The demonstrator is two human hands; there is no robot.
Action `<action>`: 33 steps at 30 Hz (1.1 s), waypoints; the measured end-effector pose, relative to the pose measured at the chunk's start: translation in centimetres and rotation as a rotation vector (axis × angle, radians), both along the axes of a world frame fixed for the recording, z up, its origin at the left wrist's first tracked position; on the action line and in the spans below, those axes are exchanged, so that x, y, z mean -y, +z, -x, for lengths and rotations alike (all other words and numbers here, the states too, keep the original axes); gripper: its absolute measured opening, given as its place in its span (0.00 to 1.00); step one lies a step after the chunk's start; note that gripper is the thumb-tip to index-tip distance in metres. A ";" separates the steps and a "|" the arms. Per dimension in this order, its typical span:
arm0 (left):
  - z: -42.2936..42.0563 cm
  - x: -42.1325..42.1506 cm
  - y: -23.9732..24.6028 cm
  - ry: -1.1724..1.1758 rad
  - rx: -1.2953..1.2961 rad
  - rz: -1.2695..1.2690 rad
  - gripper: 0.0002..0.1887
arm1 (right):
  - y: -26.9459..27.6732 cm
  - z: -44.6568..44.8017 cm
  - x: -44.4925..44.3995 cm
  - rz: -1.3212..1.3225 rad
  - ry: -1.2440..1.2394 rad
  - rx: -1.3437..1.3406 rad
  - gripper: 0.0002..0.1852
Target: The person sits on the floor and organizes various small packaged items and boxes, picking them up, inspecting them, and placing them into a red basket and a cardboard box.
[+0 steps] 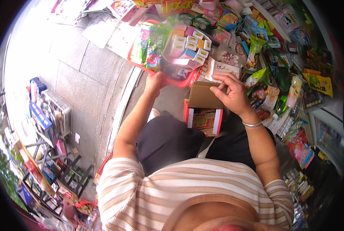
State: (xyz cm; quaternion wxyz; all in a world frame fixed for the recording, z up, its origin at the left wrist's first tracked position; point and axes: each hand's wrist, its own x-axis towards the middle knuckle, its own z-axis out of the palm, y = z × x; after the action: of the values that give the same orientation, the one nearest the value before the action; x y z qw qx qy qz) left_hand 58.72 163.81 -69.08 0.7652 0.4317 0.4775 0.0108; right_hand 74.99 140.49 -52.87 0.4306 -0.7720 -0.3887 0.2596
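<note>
My left hand (157, 83) grips the near rim of a red plastic basket (138, 65), its fingers partly hidden under the edge. Green snack packets (152, 47) and a clear container (168, 55) packed with small boxes (191, 43) sit in the basket. With thumb and fingers apart, my right hand (232, 93) is over the raised flap (203, 96) of a red cardboard box (186, 115) and holds nothing that I can see. Inside the open box lie red and yellow packets (203, 120). Just beyond my right fingers is a white paper packet (223, 68) bearing writing.
Piled packaged goods (255, 52) stretch along the right and far side. A metal-framed glass case (327, 121) borders the right. A raised metal edge strip (123, 106) separates me from the grey pavement (82, 66) at left. Boxes and a white crate (56, 106) stand there.
</note>
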 end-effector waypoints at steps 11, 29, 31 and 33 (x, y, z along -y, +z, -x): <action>14.0 -5.4 1.7 0.193 -0.045 -0.016 0.10 | 0.9 -0.1 -3.4 0.158 0.051 0.332 0.16; 31.8 -5.6 -0.9 0.303 -0.316 0.107 0.14 | -2.1 -1.6 -8.1 0.378 0.192 0.240 0.18; 31.7 -5.5 -1.0 0.320 -0.320 0.091 0.14 | -4.0 -1.2 -10.6 0.313 0.309 0.414 0.25; 31.8 -5.4 -0.8 0.308 -0.354 0.094 0.13 | -6.3 -0.4 -13.5 0.554 0.481 0.478 0.23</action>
State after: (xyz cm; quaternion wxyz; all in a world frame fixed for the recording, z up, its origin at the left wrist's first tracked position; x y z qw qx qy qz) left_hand 26.88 169.21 -69.89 0.6781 0.3129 0.6643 0.0291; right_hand 75.43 154.00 -59.14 0.0326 -0.7844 -0.5617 0.2611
